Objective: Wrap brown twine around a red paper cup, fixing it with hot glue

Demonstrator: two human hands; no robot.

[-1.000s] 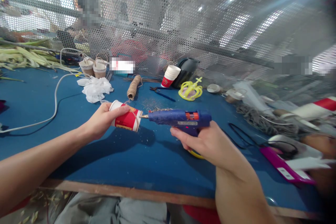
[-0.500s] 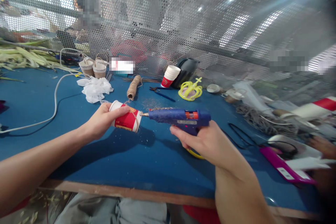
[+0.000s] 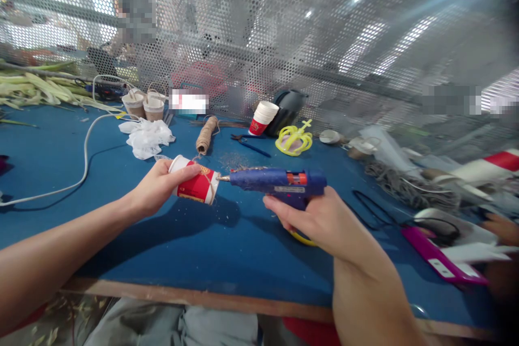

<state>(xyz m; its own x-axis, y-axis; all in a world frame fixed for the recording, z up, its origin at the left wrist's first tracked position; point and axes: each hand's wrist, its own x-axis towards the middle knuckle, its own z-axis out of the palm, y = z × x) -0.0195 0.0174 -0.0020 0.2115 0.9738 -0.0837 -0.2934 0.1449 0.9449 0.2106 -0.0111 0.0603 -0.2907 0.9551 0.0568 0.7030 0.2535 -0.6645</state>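
A red and white paper cup (image 3: 190, 188) lies on its side in my left hand (image 3: 156, 186), whose fingers are wrapped round it. Twine crosses the cup near its right end and runs up toward the twine roll (image 3: 206, 135) behind. My right hand (image 3: 312, 216) grips a blue glue gun (image 3: 267, 179) by its handle. The metal nozzle points left and is at the cup's right edge. Part of a yellow ring (image 3: 302, 239) shows under my right hand.
Behind are twine-wrapped cups (image 3: 154, 107), white cloth (image 3: 148, 138), pliers (image 3: 251, 143), stacked cups (image 3: 263, 118) and a yellow crown (image 3: 294, 140). A white cable (image 3: 86, 151) curves at left. Grey cord (image 3: 409, 184) and a purple power strip (image 3: 441, 259) are at right, near another person's hand (image 3: 503, 230).
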